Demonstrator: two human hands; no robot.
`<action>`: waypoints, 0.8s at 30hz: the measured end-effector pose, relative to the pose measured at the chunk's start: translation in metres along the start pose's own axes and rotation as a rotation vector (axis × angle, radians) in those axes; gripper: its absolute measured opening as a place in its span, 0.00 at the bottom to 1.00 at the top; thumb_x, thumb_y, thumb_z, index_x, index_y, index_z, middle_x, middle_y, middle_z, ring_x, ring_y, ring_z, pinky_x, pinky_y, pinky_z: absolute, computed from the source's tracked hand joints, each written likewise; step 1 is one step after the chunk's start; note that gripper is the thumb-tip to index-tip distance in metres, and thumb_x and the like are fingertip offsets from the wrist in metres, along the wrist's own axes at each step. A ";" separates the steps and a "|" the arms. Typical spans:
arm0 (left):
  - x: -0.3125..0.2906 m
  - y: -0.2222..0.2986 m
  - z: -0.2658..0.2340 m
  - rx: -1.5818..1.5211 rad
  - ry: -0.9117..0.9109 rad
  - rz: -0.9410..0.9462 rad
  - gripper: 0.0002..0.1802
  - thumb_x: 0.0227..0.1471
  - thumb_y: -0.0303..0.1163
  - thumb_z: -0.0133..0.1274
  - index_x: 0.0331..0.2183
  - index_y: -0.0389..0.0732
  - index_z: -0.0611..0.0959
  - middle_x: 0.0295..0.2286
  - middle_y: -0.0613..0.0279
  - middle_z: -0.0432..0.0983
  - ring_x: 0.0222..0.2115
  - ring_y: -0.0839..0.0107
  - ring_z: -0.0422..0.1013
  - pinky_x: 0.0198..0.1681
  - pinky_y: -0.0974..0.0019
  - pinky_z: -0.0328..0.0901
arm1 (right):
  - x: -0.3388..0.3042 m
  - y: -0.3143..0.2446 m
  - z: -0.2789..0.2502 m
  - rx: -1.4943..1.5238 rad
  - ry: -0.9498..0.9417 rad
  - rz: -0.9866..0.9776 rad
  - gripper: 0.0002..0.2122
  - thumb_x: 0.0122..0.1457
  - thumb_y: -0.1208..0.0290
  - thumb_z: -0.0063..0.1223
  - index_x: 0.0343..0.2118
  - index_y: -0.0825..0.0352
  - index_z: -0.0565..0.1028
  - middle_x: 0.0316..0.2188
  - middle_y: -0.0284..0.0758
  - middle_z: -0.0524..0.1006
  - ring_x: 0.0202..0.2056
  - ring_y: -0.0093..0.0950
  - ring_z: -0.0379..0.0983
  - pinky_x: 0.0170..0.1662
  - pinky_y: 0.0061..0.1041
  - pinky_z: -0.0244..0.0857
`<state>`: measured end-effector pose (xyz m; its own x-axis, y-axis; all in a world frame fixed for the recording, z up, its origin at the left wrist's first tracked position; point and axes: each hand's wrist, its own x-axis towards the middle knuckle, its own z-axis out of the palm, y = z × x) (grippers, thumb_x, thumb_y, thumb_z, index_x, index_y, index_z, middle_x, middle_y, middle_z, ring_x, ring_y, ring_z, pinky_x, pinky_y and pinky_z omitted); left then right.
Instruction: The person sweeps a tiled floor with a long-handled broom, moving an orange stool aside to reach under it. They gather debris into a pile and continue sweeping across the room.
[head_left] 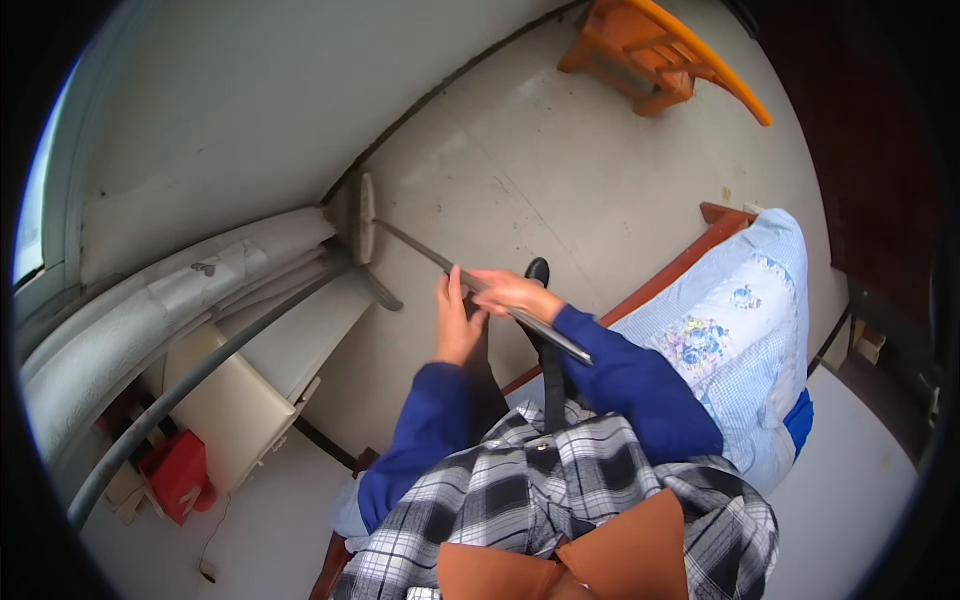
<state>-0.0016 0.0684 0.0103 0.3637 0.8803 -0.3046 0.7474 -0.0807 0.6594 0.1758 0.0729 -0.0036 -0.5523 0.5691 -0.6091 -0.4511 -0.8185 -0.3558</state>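
Note:
A mop with a long metal handle (419, 246) slants across the middle of the view. Its narrow pale head (367, 219) stands at the foot of the wall, beside the rolled padding. My right hand (514, 293) is closed around the handle, whose grey upper end sticks out past my right wrist. Just left of it, my left hand (458, 322) holds the same handle loosely, its thumb and fingers pointing up along it. Part of the left hand's grip is hidden.
An orange wooden chair (640, 60) stands at the far right. Near my right arm is a bed edge with a flowered blue cloth (695, 340). On my left are a silvery padded roll (170, 285), a curved grey pipe (215, 365), a white cabinet (235, 405) and a red object (178, 477).

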 end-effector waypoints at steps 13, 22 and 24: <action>-0.004 0.128 0.166 -0.176 -0.477 0.556 0.34 0.40 0.31 0.64 0.49 0.32 0.70 0.47 0.40 0.66 0.60 0.39 0.57 0.61 0.50 0.56 | -0.220 0.031 -0.044 -0.267 0.656 0.020 0.26 0.58 0.77 0.52 0.60 0.71 0.64 0.21 0.26 0.69 0.14 0.15 0.62 0.15 0.16 0.57; -0.032 0.074 0.074 -0.048 -0.464 0.643 0.08 0.36 0.24 0.60 0.24 0.39 0.78 0.27 0.53 0.72 0.36 0.48 0.69 0.47 0.47 0.62 | -0.229 0.085 0.043 -0.756 0.696 -0.290 0.19 0.59 0.65 0.59 0.54 0.58 0.77 0.48 0.38 0.73 0.48 0.31 0.72 0.49 0.30 0.67; -0.022 0.024 0.089 0.034 -0.282 0.541 0.07 0.42 0.27 0.61 0.21 0.39 0.78 0.24 0.54 0.72 0.34 0.49 0.68 0.39 0.49 0.61 | -0.236 0.072 0.055 -0.439 0.440 -0.498 0.12 0.64 0.65 0.51 0.41 0.67 0.81 0.39 0.37 0.76 0.49 0.36 0.70 0.48 0.28 0.66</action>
<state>0.0577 0.0056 -0.0287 0.8264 0.5531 -0.1058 0.4313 -0.5009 0.7504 0.2353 -0.1167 0.1535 0.0107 0.8681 -0.4962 -0.2036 -0.4840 -0.8511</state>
